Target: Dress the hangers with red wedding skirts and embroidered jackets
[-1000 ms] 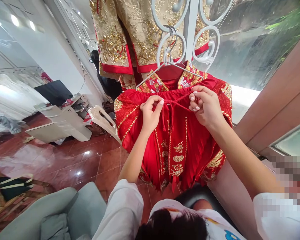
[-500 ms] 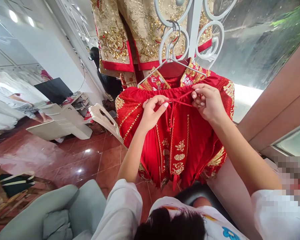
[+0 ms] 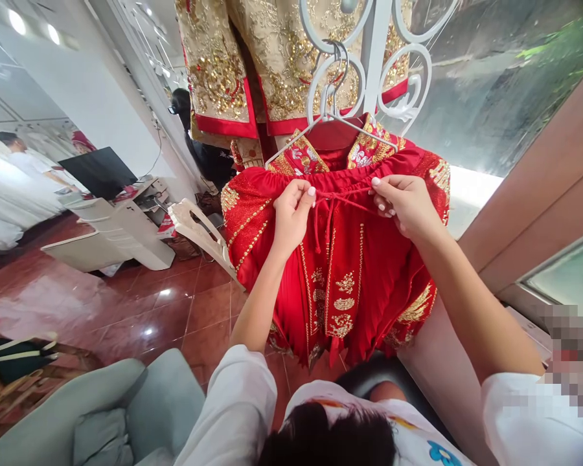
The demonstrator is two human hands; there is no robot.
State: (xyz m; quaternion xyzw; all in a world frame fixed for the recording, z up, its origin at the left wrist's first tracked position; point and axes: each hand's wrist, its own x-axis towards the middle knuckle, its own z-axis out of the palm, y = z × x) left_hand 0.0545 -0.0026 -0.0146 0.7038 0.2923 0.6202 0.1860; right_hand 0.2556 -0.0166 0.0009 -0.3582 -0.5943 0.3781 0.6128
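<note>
A red skirt [image 3: 285,285] with gold embroidery hangs in front of me, its gathered waist up near the hanger. Over its front runs a red drawstring [image 3: 342,193], looped at the middle, with its ends dangling. My left hand [image 3: 294,210] pinches the string left of the loop between thumb and finger. On the other side, my right hand [image 3: 403,202] pinches the string, its other fingers curled. Behind the waist shows the patterned collar of a red jacket [image 3: 373,144] on a metal hanger [image 3: 337,118].
A beige and gold garment [image 3: 218,71] hangs behind a white scrolled metal rack [image 3: 372,65]. To the left stand a white chair [image 3: 197,230], a desk with a monitor [image 3: 98,172] and a person in white [image 3: 26,158]. A grey armchair [image 3: 168,395] is at lower left.
My left hand has drawn left and its fingers have closed more tightly on the string. The string between my hands is now pulled straighter. The right hand has dropped slightly.
</note>
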